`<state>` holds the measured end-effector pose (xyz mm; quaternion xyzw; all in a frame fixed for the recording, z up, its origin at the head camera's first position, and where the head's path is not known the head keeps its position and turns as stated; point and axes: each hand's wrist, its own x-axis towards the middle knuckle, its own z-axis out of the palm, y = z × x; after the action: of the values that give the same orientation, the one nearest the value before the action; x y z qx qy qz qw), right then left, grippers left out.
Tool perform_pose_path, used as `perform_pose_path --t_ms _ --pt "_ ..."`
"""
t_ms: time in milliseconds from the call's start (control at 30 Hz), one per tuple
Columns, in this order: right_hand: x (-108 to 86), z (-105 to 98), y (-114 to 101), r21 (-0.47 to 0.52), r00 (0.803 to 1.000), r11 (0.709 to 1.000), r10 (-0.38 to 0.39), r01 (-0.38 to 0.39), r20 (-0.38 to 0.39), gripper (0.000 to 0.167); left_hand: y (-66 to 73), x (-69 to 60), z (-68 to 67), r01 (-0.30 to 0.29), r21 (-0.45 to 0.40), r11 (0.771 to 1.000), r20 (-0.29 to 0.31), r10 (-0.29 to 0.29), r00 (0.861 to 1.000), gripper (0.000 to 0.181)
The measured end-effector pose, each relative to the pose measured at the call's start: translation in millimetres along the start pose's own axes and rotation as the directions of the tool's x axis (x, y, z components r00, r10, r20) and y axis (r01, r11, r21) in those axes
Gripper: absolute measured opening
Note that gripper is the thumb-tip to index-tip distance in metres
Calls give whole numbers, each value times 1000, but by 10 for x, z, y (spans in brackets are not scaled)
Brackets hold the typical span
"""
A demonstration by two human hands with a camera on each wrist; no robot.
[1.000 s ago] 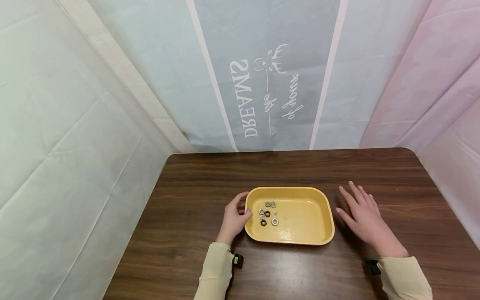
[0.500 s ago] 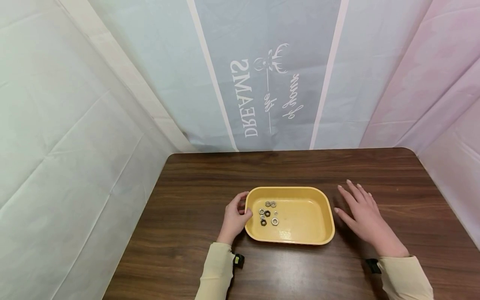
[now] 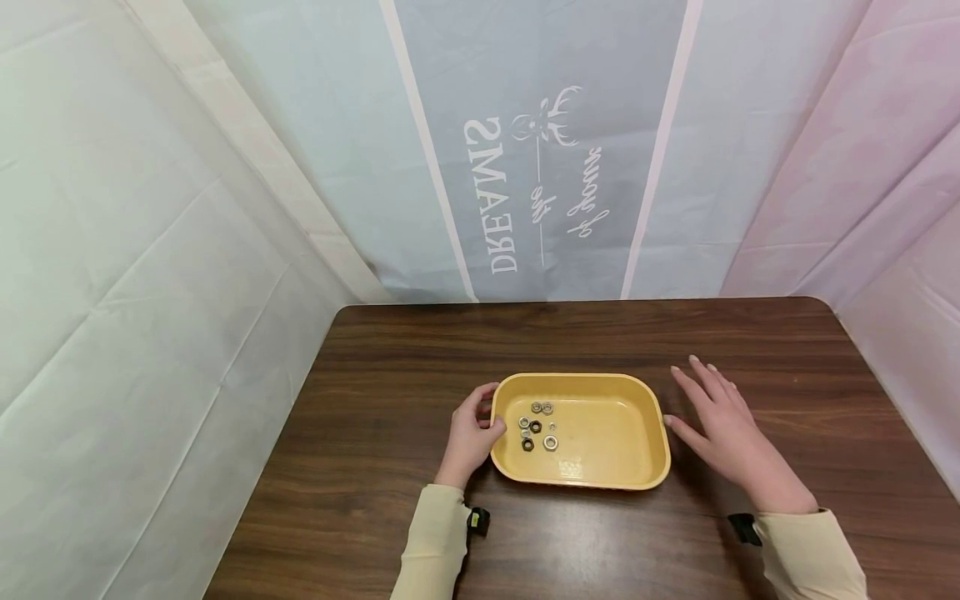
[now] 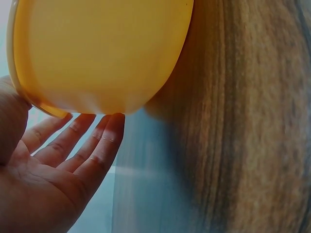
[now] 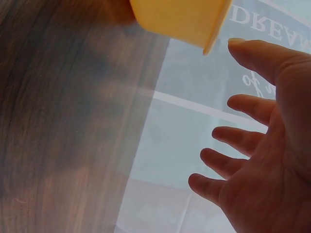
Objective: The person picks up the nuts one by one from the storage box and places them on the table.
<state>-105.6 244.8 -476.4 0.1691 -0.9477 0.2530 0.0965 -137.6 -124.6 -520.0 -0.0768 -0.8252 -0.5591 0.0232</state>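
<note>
A yellow tray (image 3: 600, 433) with rounded corners sits at the middle of the table. Several metal nuts lie in its left half, among them a larger silver nut (image 3: 551, 443) and a dark nut (image 3: 527, 445); one tiny piece is too small to make out. My left hand (image 3: 471, 437) grips the tray's left end, thumb over the rim and fingers (image 4: 99, 150) against the outer wall. Beside the opposite end hovers my right hand (image 3: 723, 429), fingers spread and holding nothing. In the right wrist view its thumb is close to the tray's rim (image 5: 209, 43), apart from it.
The dark wood-grain table (image 3: 420, 350) carries the tray. Behind it hangs a grey-blue cloth (image 3: 555, 208) with mirrored lettering, and pale cloth walls (image 3: 150, 333) rise at both sides. Each wrist wears a small black device (image 3: 477, 522).
My right hand has drifted a little to the left, closer to the tray's right rim. The left hand, the tray and the nuts stay as they were.
</note>
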Motion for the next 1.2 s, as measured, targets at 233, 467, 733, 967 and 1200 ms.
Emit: perform_pose_path --t_ms 233,467,733,967,1200 --pt "33 -26 -60 2 1000 1000 -23 23 -8 73 7 0 6 4 12 1000 -6 -4 1000 55" --pt "79 -54 -120 4 998 998 -55 55 -10 73 5 -1 11 31 23 999 -6 -31 1000 55" --pt "144 -79 -191 0 996 996 -87 87 9 68 -4 7 18 30 23 999 -10 -30 1000 55" --pt "209 -120 -254 4 993 993 -119 119 11 63 9 15 19 34 29 999 -12 -34 999 55" --pt "255 -142 -335 25 992 993 -117 116 53 58 12 4 20 30 31 999 -19 -29 999 54"
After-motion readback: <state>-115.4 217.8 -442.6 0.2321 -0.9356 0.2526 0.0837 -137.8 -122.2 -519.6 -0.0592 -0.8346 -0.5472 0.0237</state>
